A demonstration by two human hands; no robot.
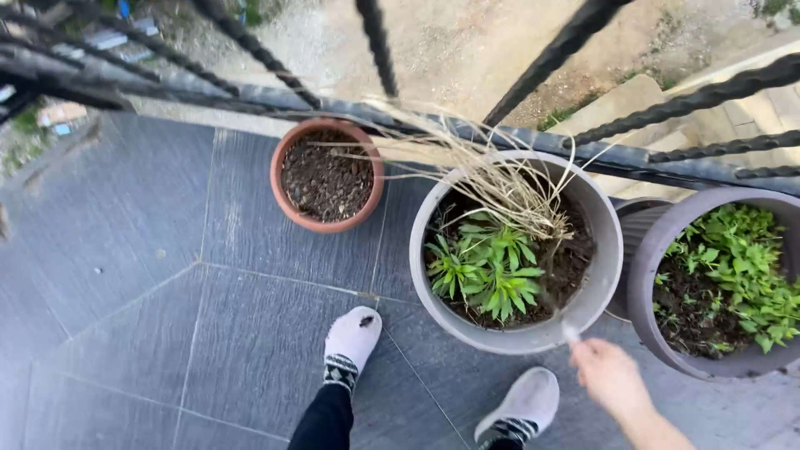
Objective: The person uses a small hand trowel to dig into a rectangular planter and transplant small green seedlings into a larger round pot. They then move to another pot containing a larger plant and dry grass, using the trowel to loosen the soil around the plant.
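Observation:
My right hand hovers at the near rim of a grey round pot, its fingers closed on a thin tool with a pale end. The tool points into the pot's dark soil, and its tip is blurred. A leafy green plant and dry straw-coloured stalks grow in this pot. My left hand is out of sight. My two feet in white patterned socks stand on the tiles just in front of the pot.
A terracotta pot holding only soil stands to the left. A second grey pot with green leaves sits at the right. A black metal railing runs behind the pots. Dark grey floor tiles spread to the left.

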